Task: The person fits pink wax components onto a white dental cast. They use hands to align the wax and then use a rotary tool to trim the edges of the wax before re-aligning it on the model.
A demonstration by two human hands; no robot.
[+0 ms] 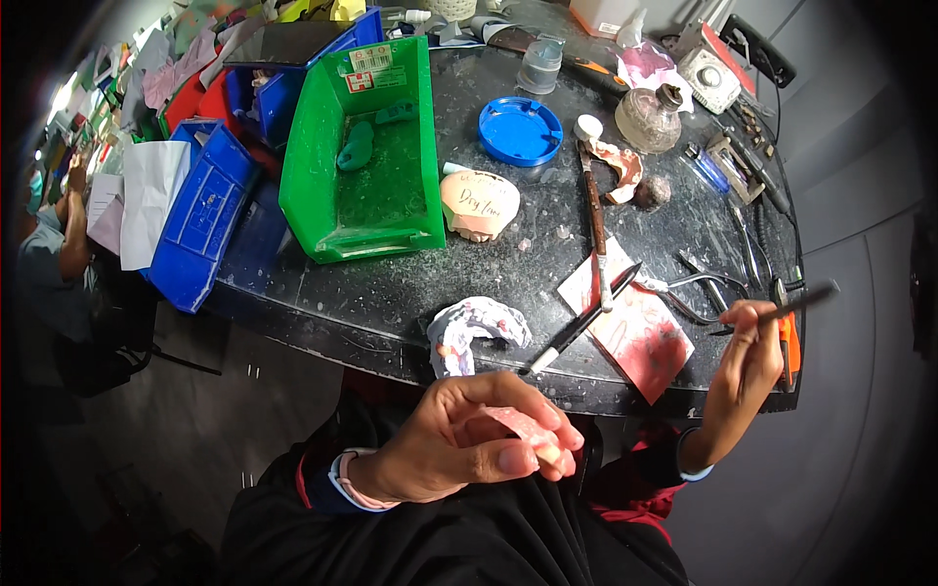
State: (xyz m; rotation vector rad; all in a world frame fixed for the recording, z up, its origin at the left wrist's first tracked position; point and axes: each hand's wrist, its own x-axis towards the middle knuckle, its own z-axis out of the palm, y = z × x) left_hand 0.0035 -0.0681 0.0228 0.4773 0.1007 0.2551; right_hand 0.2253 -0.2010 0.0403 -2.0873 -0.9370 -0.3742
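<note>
left hand [454,447]: curled around pink piece [520,423] | right hand [747,354]: raised, gripping dark tool [806,300]

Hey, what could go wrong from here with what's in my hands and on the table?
The pink piece in your left hand is held in front of the black table, above your lap, so a slip might drop it. The pale horseshoe-shaped mould lies close to the table's front edge, where a nudge could knock it off.

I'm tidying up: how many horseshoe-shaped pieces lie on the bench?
2: a whitish arch just beyond the left hand and a pinkish arch beside the brown-handled tool. Others may be hidden.
</note>
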